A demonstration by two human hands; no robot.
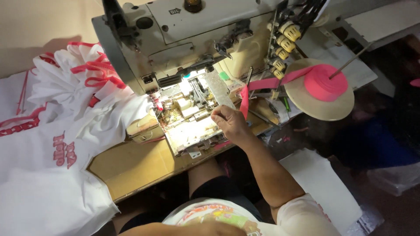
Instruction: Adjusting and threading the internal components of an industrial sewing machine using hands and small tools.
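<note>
Right hand: it is stretched forward to the lit area under the head of the sewing machine. The fingers are bent and closed together near the needle area. The grip looks pinched, but what it pinches is too small to see; it may be the end of the pink tape, I cannot tell for sure.
Left hand: only a small part shows at the bottom edge, low near the person's body, well apart from the machine. If its grip is open or closed I cannot tell.
Pink tape: a narrow band goes from the roll on the right, across the guide of the machine, and then hangs down as a short strip just beside the right hand.
Tape roll: a flat pink coil lies on a round beige disc at the right of the machine, with a thin metal rod standing out of its middle.
Machine bed: it is brightly lit by the lamp of the machine; small metal parts are in front of the right hand.
White garments: a pile of white cloth with red trim and red print lies on the left part of the desk, touching the left side of the machine.
Yellow knobs: a row of them sits on the right end of the machine, above the tape.
</note>
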